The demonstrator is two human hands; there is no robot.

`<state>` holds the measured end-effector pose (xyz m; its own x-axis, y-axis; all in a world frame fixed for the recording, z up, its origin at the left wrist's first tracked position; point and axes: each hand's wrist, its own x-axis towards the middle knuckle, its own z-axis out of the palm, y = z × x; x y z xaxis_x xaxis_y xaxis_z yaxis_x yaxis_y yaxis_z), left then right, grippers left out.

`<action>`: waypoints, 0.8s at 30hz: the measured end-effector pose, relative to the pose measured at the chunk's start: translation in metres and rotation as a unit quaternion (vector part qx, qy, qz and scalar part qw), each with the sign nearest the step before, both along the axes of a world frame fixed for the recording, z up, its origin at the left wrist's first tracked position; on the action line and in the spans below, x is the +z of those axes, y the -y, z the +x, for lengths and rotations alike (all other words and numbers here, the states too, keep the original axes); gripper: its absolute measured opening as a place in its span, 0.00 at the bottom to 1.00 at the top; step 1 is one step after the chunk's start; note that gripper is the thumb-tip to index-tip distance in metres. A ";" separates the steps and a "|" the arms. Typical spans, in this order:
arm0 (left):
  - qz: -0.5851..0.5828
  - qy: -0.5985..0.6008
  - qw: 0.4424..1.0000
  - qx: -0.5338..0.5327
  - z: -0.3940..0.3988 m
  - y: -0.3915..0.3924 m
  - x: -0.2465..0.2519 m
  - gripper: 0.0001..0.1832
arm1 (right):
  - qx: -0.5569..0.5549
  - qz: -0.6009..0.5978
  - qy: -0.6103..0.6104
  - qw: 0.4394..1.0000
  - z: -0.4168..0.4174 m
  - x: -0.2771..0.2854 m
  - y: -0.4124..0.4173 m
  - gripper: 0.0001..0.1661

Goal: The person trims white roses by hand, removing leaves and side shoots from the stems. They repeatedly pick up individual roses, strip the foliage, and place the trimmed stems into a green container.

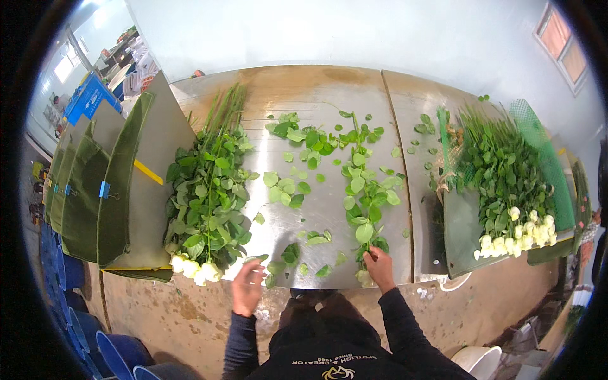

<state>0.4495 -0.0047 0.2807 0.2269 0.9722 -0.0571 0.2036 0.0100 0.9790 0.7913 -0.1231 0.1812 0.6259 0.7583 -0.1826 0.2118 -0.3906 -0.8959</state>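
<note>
My right hand [379, 266] pinches a leafy rose stem [363, 209] just above its pale flower head [365, 279] at the table's near edge. The stem runs away from me across the metal tabletop [327, 266]. My left hand [248, 287], slightly blurred, hovers near the front edge with its fingers loosely apart. A green leaf [256, 258] shows by its fingertips; whether they touch it cannot be told. Left of that hand lies a pile of leafy roses [209, 190], with white blooms [197, 270] towards me.
Loose leaves [285, 187] are scattered mid-table. Upright dividers with green cloth [126, 175] stand at left. At right, white roses [517, 237] lie beside green mesh [541, 161]. Blue buckets [121, 354] line the floor at left; a white bucket [477, 361] stands at lower right.
</note>
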 end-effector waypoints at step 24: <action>-0.153 -0.004 0.986 -0.068 0.076 0.067 -0.006 0.13 | 0.089 -0.058 -0.166 0.980 0.031 0.007 -0.016 0.16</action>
<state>0.5259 -0.0715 0.2744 0.3519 0.8699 -0.3456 0.2306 0.2773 0.9327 0.8220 -0.1067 0.1883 0.3778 0.8121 -0.4447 -0.0095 -0.4769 -0.8789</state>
